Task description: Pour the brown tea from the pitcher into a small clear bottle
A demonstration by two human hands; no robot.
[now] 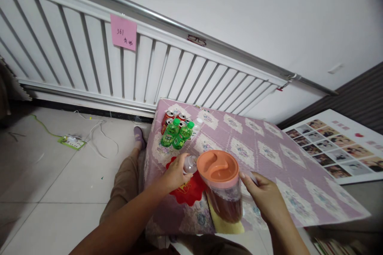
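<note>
My right hand point(265, 195) is wrapped round the handle of a clear pitcher point(226, 204) with brown liquid inside. Its orange lid point(230, 163) has a curved recess on top. My left hand point(176, 173) grips a small clear bottle point(190, 165), whose open-looking mouth is close to the lid's left edge; I cannot tell whether they touch. Under the bottle lies a red scalloped mat point(190, 194) with a gold design. A yellow cloth or sheet point(220, 223) shows beneath the pitcher. Whether liquid is flowing is not visible.
Two green bottles point(170, 134), several red cans point(168, 117) and a white-capped clear bottle point(197, 125) stand on the patterned tablecloth point(245, 155). Behind is a white radiator point(179, 75). A photo board point(344, 143) leans at right. A power strip point(72, 142) and cables lie on the floor.
</note>
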